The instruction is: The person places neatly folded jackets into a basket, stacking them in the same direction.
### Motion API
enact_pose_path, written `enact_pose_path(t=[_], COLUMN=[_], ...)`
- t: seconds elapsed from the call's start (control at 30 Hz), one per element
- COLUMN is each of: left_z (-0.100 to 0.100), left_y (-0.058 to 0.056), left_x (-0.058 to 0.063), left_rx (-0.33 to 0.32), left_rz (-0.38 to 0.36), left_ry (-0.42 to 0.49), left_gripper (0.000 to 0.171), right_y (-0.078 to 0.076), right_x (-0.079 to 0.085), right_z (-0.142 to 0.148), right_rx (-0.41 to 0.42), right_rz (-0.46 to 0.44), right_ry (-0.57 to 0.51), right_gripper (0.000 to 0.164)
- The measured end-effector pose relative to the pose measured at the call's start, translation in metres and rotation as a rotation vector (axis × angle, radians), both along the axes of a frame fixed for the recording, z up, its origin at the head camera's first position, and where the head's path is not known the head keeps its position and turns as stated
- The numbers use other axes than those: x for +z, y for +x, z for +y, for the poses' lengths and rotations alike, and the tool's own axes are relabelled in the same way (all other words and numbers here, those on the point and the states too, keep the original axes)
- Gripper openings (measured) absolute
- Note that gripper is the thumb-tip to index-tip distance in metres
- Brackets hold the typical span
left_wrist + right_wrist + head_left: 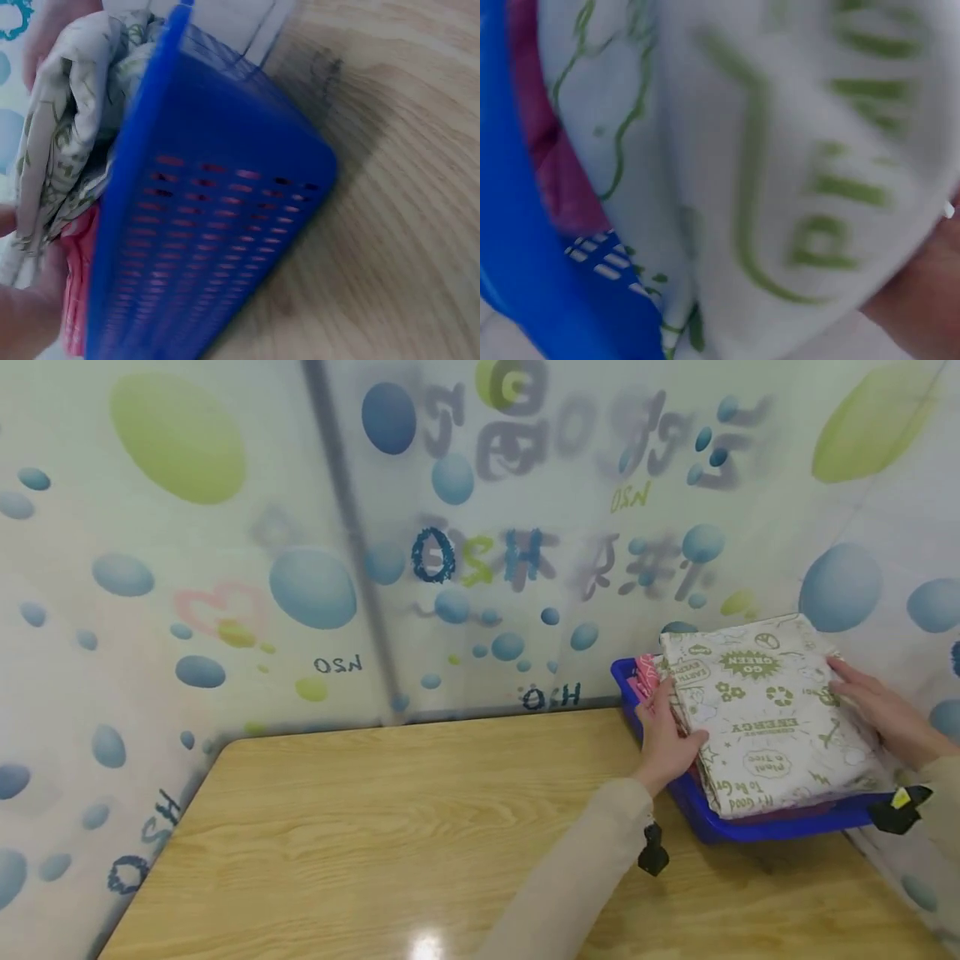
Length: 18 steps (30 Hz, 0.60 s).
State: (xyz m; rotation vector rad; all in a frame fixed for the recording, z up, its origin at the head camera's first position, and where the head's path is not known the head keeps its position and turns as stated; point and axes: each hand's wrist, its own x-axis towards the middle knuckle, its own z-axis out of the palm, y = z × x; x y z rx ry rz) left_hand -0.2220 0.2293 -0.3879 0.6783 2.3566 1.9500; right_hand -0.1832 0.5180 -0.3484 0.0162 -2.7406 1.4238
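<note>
A folded white cloth [772,710] with green printed words and drawings lies over the top of a blue plastic basket [720,829] at the table's right side. My left hand [663,739] grips the cloth's left edge, thumb on top; the left wrist view shows fingers [49,281] under the folds. At the opposite edge, my right hand [888,710] holds the cloth, its fingers along the side and its thumb hidden. Pink-red fabric [79,277] sits in the basket under the cloth. Up close, the right wrist view has the printed cloth [795,150] covering most of that hand.
The wooden table [375,827] stretches left from the basket. Behind it hangs a pale curtain-like wall [480,635] with blue and green spots and lettering, and the basket stands close to it. Small black tags [653,850] hang at both wrists.
</note>
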Motion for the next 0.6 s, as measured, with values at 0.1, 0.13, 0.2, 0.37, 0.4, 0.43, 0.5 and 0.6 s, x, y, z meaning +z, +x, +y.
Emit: enact_pose_path(t=[0.1, 0.13, 0.2, 0.37, 0.4, 0.43, 0.5, 0.6], left_z=[-0.006, -0.008, -0.012, -0.016, -0.015, -0.014, -0.012, -0.01], left_y=[0.002, 0.002, 0.002, 0.001, 0.001, 0.001, 0.0, -0.002], left_x=[-0.006, -0.007, -0.007, -0.003, -0.003, -0.003, -0.005, -0.01], left_rx=[-0.028, -0.066, -0.159, -0.247, -0.23, -0.2, -0.135, -0.07], left_rz=[-0.129, -0.138, -0.106, 0.129, 0.167, 0.202, 0.241, 0.218], left_ry=[-0.018, -0.039, -0.078, -0.195, -0.198, -0.212, -0.229, -0.237], left_gripper=[0.084, 0.087, 0.092, 0.085, 0.082, 0.079, 0.076, 0.074], right_y=[-0.007, -0.009, -0.012, -0.021, -0.022, -0.024, -0.026, -0.029], right_x=[-0.001, -0.001, 0.0, 0.002, 0.003, 0.003, 0.004, 0.001], right_z=[-0.004, -0.004, -0.005, -0.011, -0.012, -0.013, -0.013, -0.012], right_rx=[-0.013, -0.01, 0.002, 0.042, 0.05, 0.056, 0.078, 0.058], right_rz=[-0.112, -0.136, -0.142, -0.012, 0.017, 0.042, 0.068, 0.003], right_ry=[0.117, 0.15, 0.193, 0.225, 0.22, 0.22, 0.222, 0.358], right_gripper=[0.076, 0.078, 0.079, 0.077, 0.077, 0.077, 0.076, 0.072])
